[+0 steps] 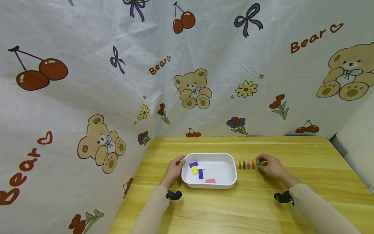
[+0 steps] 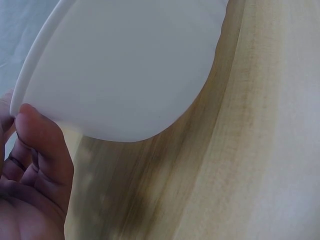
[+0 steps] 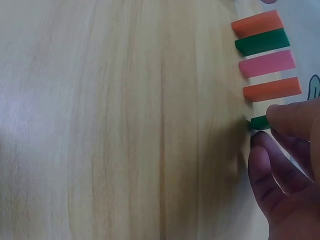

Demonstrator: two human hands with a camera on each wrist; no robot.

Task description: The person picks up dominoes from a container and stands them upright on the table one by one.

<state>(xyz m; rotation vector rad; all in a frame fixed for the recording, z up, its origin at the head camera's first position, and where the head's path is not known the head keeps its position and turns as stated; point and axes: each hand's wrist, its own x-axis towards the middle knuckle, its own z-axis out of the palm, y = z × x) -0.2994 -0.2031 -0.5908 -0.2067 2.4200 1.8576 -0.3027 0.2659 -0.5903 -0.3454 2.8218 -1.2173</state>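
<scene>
My left hand [image 1: 175, 168] pinches the left rim of a white plastic tub [image 1: 216, 186] between thumb and fingers; the left wrist view shows this grip on the tub wall [image 2: 125, 75] up close. Inside the tub lie several flat blocks, among them a yellow block [image 1: 194, 170], a purple block [image 1: 200, 174] and a pink block [image 1: 210, 181]. To the right of the tub, my right hand [image 1: 271, 167] pinches a green block [image 3: 260, 122], partly hidden by the fingers. It is at the right end of a row of upright blocks, beside an orange block [image 3: 272, 90].
The row also has a pink block [image 3: 267, 63], another green block [image 3: 262, 42] and another orange block [image 3: 258, 23], standing close together with small gaps. Everything is on a wooden table [image 1: 228, 211]. A printed cloth [image 1: 222, 65] hangs behind and at the left.
</scene>
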